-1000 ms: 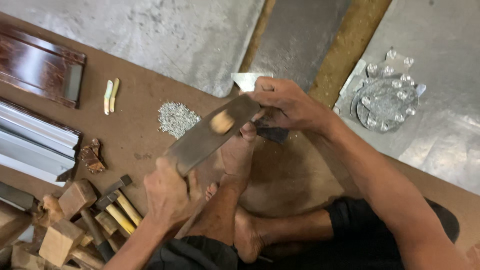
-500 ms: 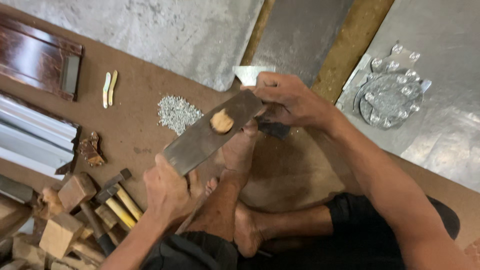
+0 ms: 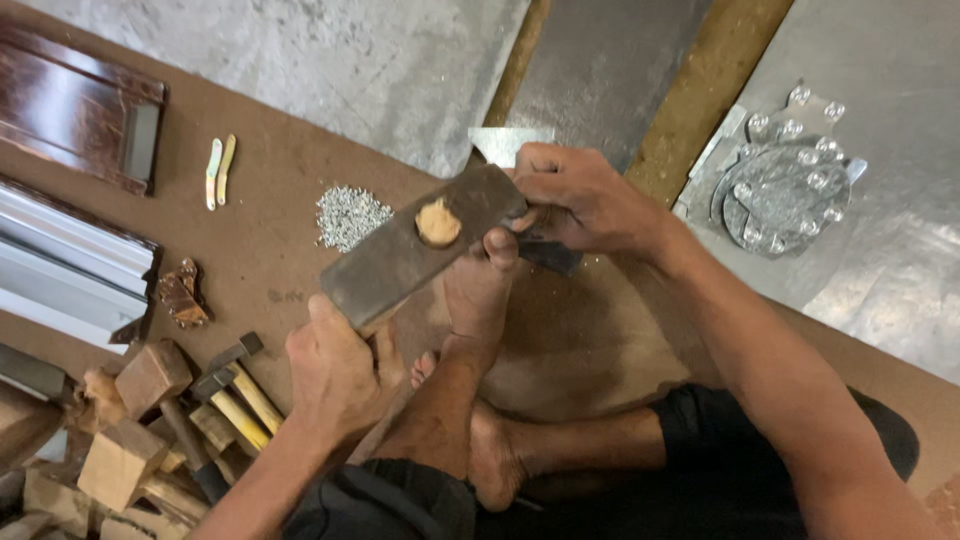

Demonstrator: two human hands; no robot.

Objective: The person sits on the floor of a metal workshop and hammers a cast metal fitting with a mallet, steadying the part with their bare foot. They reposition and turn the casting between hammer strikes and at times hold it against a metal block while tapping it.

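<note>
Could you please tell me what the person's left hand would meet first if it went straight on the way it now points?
Probably the dark flat bar that the left hand already grips at its near end; along it lies the tan lump, then the right hand. Depth is unclear.

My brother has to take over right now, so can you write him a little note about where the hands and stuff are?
Left hand: grips the near end of the dark metal bar.
Right hand: holds the bar's far end.
A foot rests against the bar's underside. A tan lump sits on top of the bar.
Nearby: pile of small nails, hammers, wood blocks, round metal plate.
Done: bar held at both ends. How far the shaping has got cannot be told.
</note>
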